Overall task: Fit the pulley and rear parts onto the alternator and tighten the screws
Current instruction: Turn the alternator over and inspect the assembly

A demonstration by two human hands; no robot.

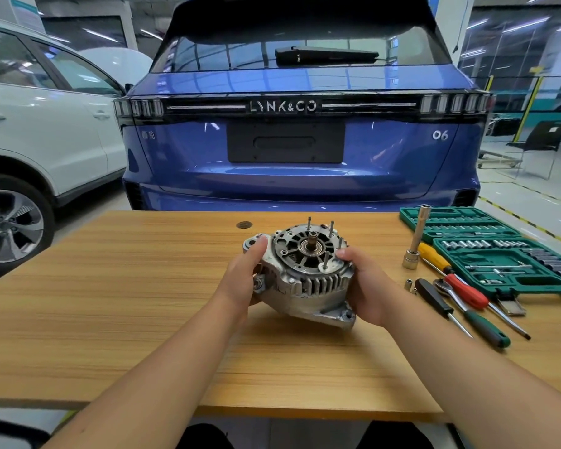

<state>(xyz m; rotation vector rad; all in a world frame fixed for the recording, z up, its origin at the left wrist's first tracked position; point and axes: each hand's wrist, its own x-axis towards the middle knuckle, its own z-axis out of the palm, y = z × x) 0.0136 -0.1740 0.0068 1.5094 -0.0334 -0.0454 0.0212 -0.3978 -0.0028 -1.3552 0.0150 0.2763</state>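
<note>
We grip alternator [303, 270] between left hand [242, 277] and right hand [365, 286], fingers curled round; shaft [312, 243] points up between thumbs; tools nearer right hand.

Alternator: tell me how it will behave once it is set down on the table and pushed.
The alternator looks like cast metal, so probably heavy and stiff; both hands grip it. Its rounded body might rock or roll, though the mounting lugs should limit that. The thin studs on top could bend if knocked.

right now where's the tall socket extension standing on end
In the head view, the socket extension stands upright on the wooden table, right of the alternator, beside the green socket case and the yellow-handled screwdriver.
</note>
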